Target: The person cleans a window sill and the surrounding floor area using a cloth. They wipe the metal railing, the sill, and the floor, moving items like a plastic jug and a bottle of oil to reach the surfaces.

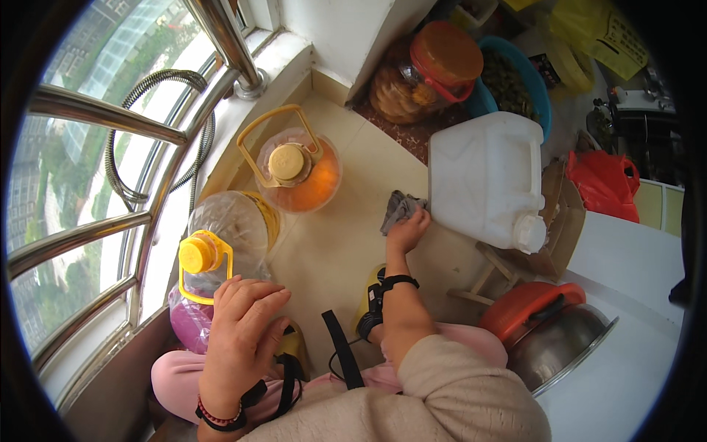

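Observation:
My right hand (pixel 407 230) reaches down to the tiled floor and grips a crumpled grey cloth (pixel 401 209), just left of a large white plastic jerrycan (pixel 479 177) lying with its cap toward me. Raised in front of my left knee, my left hand (pixel 247 313) is open, its fingers stretched out and nothing held. Just beyond its fingertips is a clear plastic bottle (pixel 232 221) with a yellow cap and handle. Past that bottle stands an oil jug (pixel 313 184) with orange liquid, a tan cap and a tan handle. My left palm is partly turned away from view.
Metal railings (pixel 110 114) with a coiled flexible hose (pixel 132 195) line the window. A red-lidded jar (pixel 420 81) and a blue basin (pixel 543 96) stand at the back right. Nearer are a red bag (pixel 604 184), a wooden stool (pixel 490 276) and metal bowl (pixel 556 350).

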The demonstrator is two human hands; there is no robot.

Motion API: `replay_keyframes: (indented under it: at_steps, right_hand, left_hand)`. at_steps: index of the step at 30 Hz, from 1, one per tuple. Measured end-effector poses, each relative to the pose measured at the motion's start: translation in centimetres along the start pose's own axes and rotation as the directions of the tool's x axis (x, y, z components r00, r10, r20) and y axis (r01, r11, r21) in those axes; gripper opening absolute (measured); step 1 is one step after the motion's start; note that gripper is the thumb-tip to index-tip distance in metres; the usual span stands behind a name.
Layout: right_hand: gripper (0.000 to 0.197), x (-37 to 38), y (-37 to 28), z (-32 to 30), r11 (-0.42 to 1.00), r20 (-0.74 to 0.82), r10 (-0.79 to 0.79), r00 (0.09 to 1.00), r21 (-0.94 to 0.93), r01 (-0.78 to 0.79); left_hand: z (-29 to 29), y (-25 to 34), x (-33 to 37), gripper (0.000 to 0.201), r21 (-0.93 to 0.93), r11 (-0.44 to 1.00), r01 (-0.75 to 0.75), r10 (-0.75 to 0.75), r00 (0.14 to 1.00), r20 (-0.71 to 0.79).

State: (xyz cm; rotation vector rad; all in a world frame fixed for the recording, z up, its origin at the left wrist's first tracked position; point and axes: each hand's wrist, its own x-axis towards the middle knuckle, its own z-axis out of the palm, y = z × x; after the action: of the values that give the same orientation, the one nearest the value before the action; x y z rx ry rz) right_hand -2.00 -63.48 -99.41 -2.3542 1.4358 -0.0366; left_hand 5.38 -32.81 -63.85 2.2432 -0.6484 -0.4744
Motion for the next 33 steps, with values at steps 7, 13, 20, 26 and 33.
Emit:
replay_keyframes:
  at_steps: [7,13,20,26,33]
  right_hand:
    - [0.095,0.2,-0.8,4.0,0.991,0.312,0.091,0.946,-0.118,-0.056]
    - [0.101,8.3,-3.1,3.9,0.997,0.306,-0.056,0.95,-0.033,0.069]
    - [0.092,13.1,-9.7,3.6,0.989,0.303,-0.136,0.943,0.099,0.11]
    - [0.062,12.9,-10.6,6.1,0.844,0.368,-0.525,0.767,0.11,0.525]
    - [0.05,9.1,-3.8,5.1,0.64,0.408,-0.743,0.531,0.199,0.743]
  left_hand:
    - [-0.1,-0.3,0.3,0.036,-0.01,1.0,-0.004,0.004,1.0,0.014]
    - [-0.1,-0.7,0.4,0.035,-0.03,0.999,0.028,-0.027,0.999,0.022]
    - [0.2,-0.8,0.9,0.036,0.005,0.999,0.033,-0.033,0.998,0.056]
    - [0.4,-0.9,1.1,0.037,0.014,0.999,0.043,-0.043,0.998,0.054]
    - [0.1,-0.7,1.1,0.039,-0.019,0.999,0.025,-0.025,0.999,0.039]
